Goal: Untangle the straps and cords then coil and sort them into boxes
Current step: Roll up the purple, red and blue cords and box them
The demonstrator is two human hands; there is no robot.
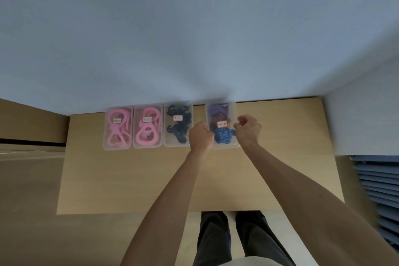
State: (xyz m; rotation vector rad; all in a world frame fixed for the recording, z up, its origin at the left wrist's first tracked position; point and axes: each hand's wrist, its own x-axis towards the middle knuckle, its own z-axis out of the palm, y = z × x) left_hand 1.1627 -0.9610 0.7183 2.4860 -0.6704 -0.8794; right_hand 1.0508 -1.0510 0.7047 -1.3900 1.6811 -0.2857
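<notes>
At the far edge of the desk (129,179), toward its right end: left hand (201,136) curled against the left long wall of the fourth box (222,124), right hand (248,129) curled at the right long wall, thumb and fingers bent inward; box flanked from both sides, actual pinch on the rim not resolvable through the blur. Contents: blue striped strap bundle (223,137) at the near end, dark red coil (219,119) mid-box, purple cord (217,109) at the far end, white label (222,123) on top. Set apart by a gap from three further boxes in a touching row along the same edge: black cord box (178,124), pink strap box (148,126), second pink strap box (118,127) at the left end of the row. Handling, by judgement: clear thin-walled plastic, light, smooth and likely slippery, walls prone to flex under squeeze; best held at both long walls near mid-length, low on the rim, with even pressure. Contents soft, limp, springy when coiled, so liable to uncoil or spill on tilt; box to be kept level, slid rather than lifted. Sorting apparently near complete, no loose cords visible on the desk.
</notes>
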